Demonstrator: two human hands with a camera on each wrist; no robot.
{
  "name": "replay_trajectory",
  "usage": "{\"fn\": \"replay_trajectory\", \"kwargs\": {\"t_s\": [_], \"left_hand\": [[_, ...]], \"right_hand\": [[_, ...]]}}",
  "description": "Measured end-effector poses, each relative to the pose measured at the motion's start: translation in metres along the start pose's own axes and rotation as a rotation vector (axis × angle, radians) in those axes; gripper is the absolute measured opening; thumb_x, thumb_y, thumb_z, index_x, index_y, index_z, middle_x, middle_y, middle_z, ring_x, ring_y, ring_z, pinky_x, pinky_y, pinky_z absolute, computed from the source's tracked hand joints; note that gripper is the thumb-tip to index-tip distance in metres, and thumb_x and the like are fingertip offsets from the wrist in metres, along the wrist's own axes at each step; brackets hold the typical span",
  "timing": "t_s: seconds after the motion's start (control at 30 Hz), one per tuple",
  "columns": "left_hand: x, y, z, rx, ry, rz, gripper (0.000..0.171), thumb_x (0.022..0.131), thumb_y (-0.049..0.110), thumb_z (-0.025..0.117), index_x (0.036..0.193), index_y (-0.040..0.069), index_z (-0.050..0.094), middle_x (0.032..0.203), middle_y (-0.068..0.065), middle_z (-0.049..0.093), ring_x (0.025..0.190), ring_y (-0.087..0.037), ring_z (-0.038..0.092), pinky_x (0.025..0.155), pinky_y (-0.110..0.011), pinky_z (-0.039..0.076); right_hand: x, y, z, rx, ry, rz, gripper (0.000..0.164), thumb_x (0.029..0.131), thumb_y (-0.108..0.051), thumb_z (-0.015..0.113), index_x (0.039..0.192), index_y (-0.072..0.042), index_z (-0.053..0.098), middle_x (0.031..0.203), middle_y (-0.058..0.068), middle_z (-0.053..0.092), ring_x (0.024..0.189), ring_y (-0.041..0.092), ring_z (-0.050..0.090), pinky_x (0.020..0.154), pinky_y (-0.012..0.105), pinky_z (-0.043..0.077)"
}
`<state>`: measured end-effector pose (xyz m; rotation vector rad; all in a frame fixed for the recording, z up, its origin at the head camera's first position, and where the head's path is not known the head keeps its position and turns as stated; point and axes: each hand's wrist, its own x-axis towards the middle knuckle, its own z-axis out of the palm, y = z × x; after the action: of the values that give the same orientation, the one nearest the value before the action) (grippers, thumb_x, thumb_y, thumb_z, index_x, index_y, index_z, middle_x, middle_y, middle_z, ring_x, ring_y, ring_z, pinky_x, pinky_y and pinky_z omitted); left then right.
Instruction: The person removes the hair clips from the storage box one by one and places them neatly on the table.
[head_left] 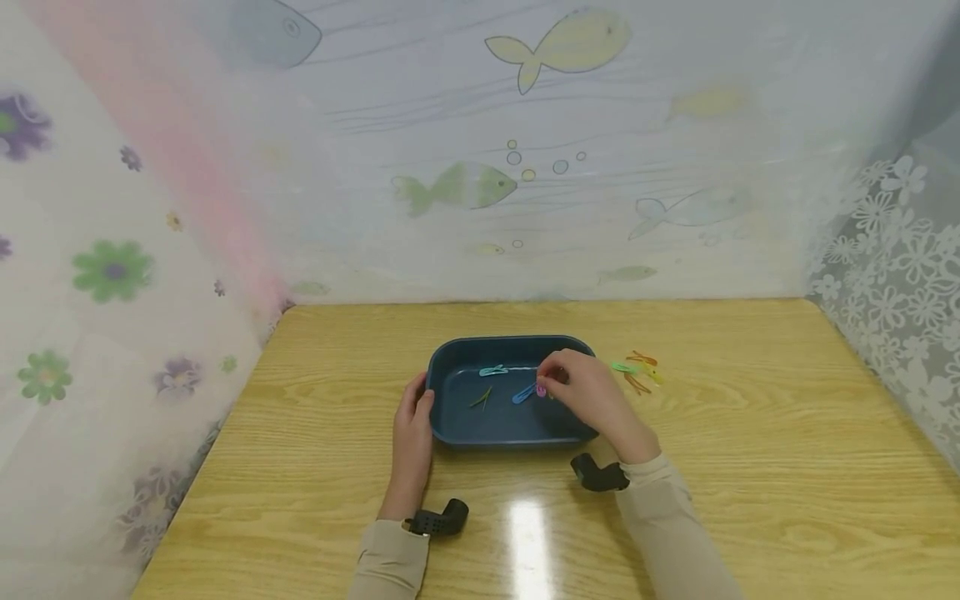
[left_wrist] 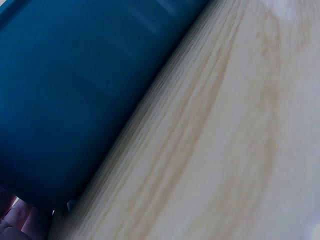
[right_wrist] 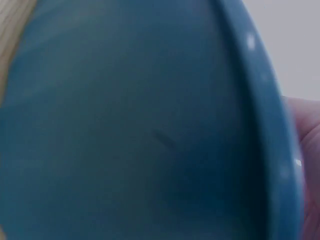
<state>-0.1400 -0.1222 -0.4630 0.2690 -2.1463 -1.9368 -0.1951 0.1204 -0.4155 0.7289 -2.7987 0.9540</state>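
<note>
The right hand (head_left: 588, 392) pinches a pink clip (head_left: 541, 391) over the tray (head_left: 459, 417) the left hand (head_left: 413, 425) grips, and a sideways drag could snag the blue clip (head_left: 522, 396) just left of the right hand

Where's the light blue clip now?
In the head view, the light blue clip sits inside the tray, near its far wall, left of the right hand.
</note>
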Motion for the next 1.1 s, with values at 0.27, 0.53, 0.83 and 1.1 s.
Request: {"fn": "replay_trajectory", "kwargs": {"t_s": [0.27,0.53,0.83,1.1], "left_hand": [[-0.007,0.017,0.001,0.016,0.002,-0.021,0.036,0.096,0.019,0.038,0.129,0.008,0.045,0.131,-0.007,0.045,0.121,-0.018,0.038,0.101,-0.037,0.028],[-0.007,0.015,0.001,0.007,-0.005,-0.034,0.036,0.096,0.019,0.037,0.130,0.009,0.043,0.132,-0.006,0.044,0.122,-0.018,0.036,0.101,-0.038,0.028],[-0.006,0.015,0.001,0.004,0.008,-0.027,0.035,0.095,0.018,0.039,0.129,0.008,0.045,0.130,-0.006,0.045,0.121,-0.017,0.038,0.101,-0.037,0.029],[-0.007,0.015,0.001,0.002,0.004,-0.012,0.035,0.095,0.019,0.039,0.128,0.008,0.045,0.130,-0.006,0.045,0.121,-0.017,0.038,0.101,-0.036,0.029]], "right_hand": [[-0.002,0.005,-0.009,0.019,0.017,0.013,0.014,0.083,-0.017,0.063,0.095,-0.011,0.066,0.084,-0.004,0.060,0.066,0.008,0.053,0.058,0.026,0.045],[-0.003,0.013,-0.013,0.040,0.042,0.048,0.016,0.084,-0.016,0.062,0.097,-0.010,0.066,0.084,-0.003,0.061,0.062,0.004,0.056,0.057,0.026,0.046],[-0.003,0.017,-0.015,0.075,0.055,0.079,0.013,0.084,-0.017,0.062,0.095,-0.011,0.064,0.084,-0.002,0.062,0.064,0.007,0.058,0.060,0.028,0.048],[-0.005,0.024,-0.020,0.122,0.066,0.116,0.014,0.085,-0.019,0.061,0.096,-0.010,0.063,0.082,-0.002,0.061,0.065,0.009,0.057,0.062,0.030,0.048]]}}
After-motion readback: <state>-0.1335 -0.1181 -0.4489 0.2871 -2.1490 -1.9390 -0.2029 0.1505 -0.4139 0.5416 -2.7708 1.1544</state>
